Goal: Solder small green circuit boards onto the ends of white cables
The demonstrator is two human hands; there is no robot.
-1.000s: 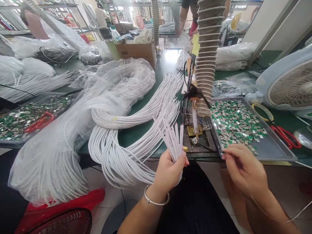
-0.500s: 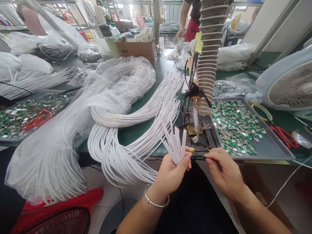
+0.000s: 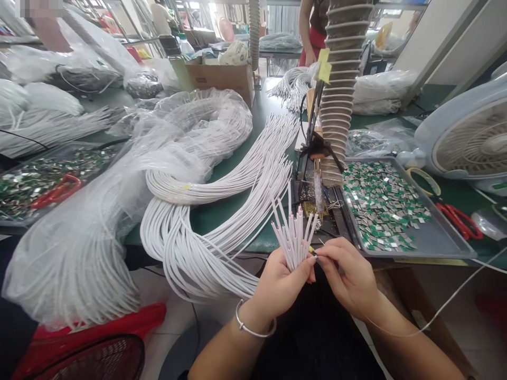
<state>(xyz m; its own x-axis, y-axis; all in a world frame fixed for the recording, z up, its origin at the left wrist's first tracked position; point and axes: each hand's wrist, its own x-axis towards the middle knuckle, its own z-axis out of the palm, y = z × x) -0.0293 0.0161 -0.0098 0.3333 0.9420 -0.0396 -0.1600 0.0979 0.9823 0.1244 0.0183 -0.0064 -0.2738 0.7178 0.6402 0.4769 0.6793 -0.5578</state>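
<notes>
My left hand (image 3: 283, 277) is closed around a fanned bunch of white cables (image 3: 295, 237), whose cut ends show small reddish cores. Close beside its fingertips, my right hand (image 3: 348, 274) is pinched. A thin solder wire (image 3: 443, 311) trails from the right over that wrist, its tip poking up above the fingers. A tiny metallic piece (image 3: 315, 256) sits where the two hands' fingertips meet; its kind is too small to tell. A yellow wrap (image 3: 311, 249) shows at a left fingertip. Just beyond the hands stands a soldering iron (image 3: 318, 184), mounted tip down.
A grey tray (image 3: 443, 248) of small green-and-metal connector boards (image 3: 384, 206) lies right, near red-handled scissors (image 3: 459, 221) and a fan (image 3: 475, 132). Long white cables (image 3: 222, 237) and a plastic-wrapped bundle (image 3: 119, 211) cover the left. A ribbed duct (image 3: 343, 79) hangs behind the iron. A person (image 3: 312, 31) stands opposite.
My right hand has moved left, bringing its pinched fingertips to my left hand's. The cable bunch has shifted slightly right. The person opposite has moved an arm.
</notes>
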